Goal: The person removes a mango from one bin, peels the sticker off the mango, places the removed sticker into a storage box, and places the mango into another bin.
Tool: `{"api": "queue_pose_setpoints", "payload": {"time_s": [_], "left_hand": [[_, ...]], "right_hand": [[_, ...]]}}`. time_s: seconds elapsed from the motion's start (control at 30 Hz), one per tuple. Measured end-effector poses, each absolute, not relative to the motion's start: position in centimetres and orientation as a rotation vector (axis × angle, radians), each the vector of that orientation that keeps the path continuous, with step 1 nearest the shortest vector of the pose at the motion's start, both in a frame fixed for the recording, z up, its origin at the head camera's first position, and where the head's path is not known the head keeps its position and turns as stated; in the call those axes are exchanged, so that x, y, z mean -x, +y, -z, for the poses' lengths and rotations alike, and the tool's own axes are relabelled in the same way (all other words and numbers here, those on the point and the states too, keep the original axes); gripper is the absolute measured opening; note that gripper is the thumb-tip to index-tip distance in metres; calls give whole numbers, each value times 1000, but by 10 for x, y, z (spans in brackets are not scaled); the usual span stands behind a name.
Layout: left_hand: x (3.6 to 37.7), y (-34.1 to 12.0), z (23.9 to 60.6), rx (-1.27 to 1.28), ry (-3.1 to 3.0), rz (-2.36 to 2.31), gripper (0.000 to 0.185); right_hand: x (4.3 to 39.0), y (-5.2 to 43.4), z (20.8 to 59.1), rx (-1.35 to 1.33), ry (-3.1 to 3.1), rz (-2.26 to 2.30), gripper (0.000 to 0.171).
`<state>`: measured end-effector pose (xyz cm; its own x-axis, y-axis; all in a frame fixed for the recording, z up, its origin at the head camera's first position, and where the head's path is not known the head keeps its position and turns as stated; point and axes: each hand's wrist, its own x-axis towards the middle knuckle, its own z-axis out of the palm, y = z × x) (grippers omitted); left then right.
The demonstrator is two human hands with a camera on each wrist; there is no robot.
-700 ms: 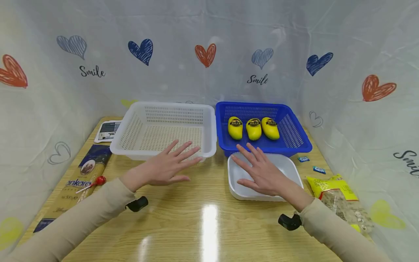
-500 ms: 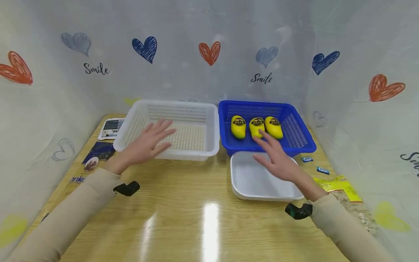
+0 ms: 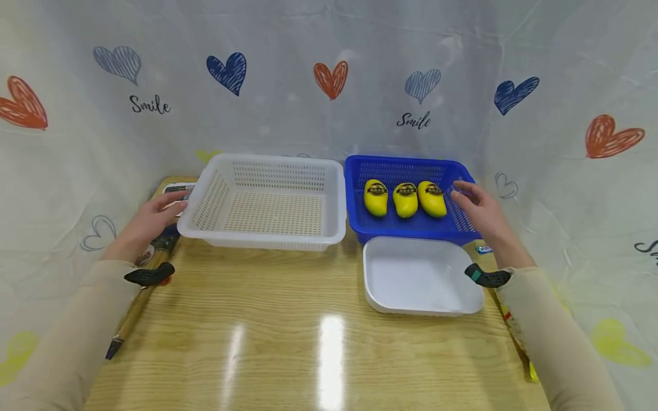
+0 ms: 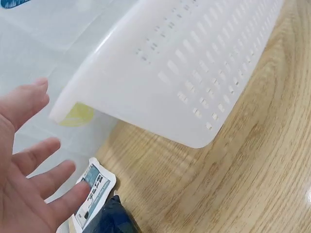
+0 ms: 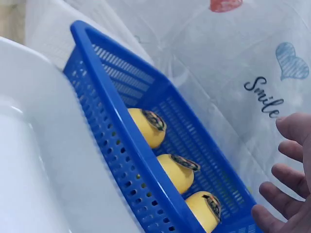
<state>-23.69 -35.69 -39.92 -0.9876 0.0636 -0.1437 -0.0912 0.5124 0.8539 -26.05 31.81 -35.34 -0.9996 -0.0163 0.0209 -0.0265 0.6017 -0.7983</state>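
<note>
My left hand [image 3: 149, 222] is beside the left rim of the white perforated basket [image 3: 262, 238]. The left wrist view shows its fingers relaxed and apart, with a gap to the basket wall [image 4: 141, 97]. At the right end of the blue basket [image 3: 380, 231], my right hand [image 3: 485, 220] hovers with loosely bent fingers, holding nothing. Inside that basket lie three yellow mangoes [image 3: 405, 202] with dark labels, in a row. Nothing lies in the white basket. A shallow white tub [image 3: 418, 277] stands in front of the blue basket.
Beneath the left arm lies a spaghetti packet [image 3: 135, 308], partly covered, with a white label pack [image 4: 97, 191] behind it. A yellow-topped bag [image 3: 514, 331] and a small blue packet [image 3: 483, 250] lie at the right. A heart-print curtain [image 3: 288, 108] encloses the table.
My left hand has swung left from over the white basket to its outer side. My right hand has moved right and away from above the tub to the blue basket's right end.
</note>
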Motion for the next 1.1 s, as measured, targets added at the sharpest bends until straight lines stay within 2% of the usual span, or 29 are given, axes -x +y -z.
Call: {"api": "queue_pose_setpoints", "payload": {"time_s": [0.17, 0.33, 0.6, 1.1], "left_hand": [[235, -362, 406, -19, 2556, -1523, 67], [234, -359, 409, -53, 2516, -1608, 62], [234, -357, 415, -7, 2468, -1646, 65], [237, -356, 419, 18, 2410, -1706, 64]], "right_hand": [[280, 321, 358, 58, -2844, -1440, 75], [301, 309, 365, 75, -2836, -1533, 71], [330, 294, 377, 99, -2783, -1800, 64], [359, 282, 396, 6, -3078, -1864, 60]]}}
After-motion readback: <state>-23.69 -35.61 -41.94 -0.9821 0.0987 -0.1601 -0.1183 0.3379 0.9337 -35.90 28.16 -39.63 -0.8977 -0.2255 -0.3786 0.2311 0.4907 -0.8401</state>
